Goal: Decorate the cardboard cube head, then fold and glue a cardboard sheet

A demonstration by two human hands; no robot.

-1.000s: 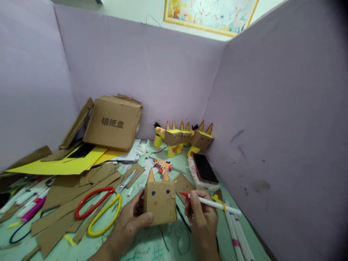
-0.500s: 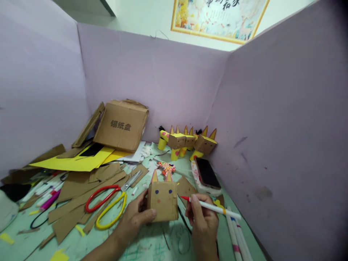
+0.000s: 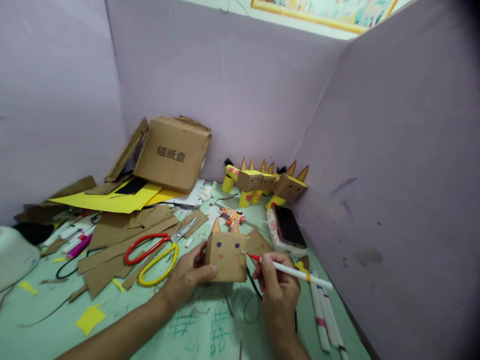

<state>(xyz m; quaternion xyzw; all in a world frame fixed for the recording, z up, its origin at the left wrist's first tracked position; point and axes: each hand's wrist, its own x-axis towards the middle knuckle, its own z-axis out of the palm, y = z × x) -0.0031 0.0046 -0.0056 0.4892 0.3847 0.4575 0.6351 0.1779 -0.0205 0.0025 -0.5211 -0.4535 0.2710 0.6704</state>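
My left hand grips the left side of a small cardboard box with its thumb across the front. Two blue dots, two faint reddish spots and two pointed yellow ears with pink edges mark the box. Between the fingers of my right hand is a red felt-tip marker, uncapped, its red tip beside the box's right edge; whether the tip touches is hard to tell. Left of the box lie scissors with one red and one yellow handle, blades apart, on cardboard strips.
Several yellow animal figures with cardboard heads stand at the back. A phone lies at right, above white markers. A larger cardboard box leans at back left over yellow sheets. Purple panels enclose the table.
The camera view has tilted down, showing more of the table's front. Both hands keep the same hold on the box and the marker, with the red tip still near the box's right edge.
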